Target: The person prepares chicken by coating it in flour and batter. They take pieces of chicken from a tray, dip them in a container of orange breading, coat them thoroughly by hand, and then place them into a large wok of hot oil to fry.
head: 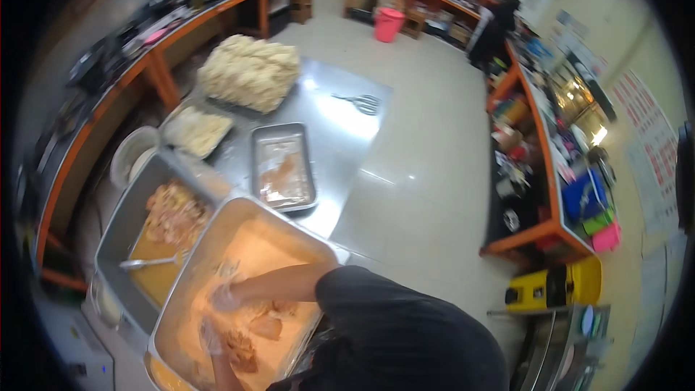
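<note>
Both my hands, in clear plastic gloves, are down in the orange-tinted flour of a large metal tub (326, 244). My right hand (225, 297) is in the flour near the tub's middle. My left hand (212, 336) is close beside it, nearer the lower left wall. Blur and flour hide whether either hand holds anything. Flour-coated meat pieces (266, 327) lie beside my right forearm, and a darker coated piece (241, 352) lies next to my left hand. In an adjoining grey tub (117, 228), raw meat pieces (176, 212) sit in yellowish liquid with a metal utensil (152, 263).
A steel table (336, 174) bears a shallow metal pan (312, 174) with brown residue, a slotted turner (361, 103), a heaped pale, coated mass (250, 71) and a smaller tray of pale powder (198, 131). Orange-edged counters (548, 174) flank the room. A person (494, 27) stands far back.
</note>
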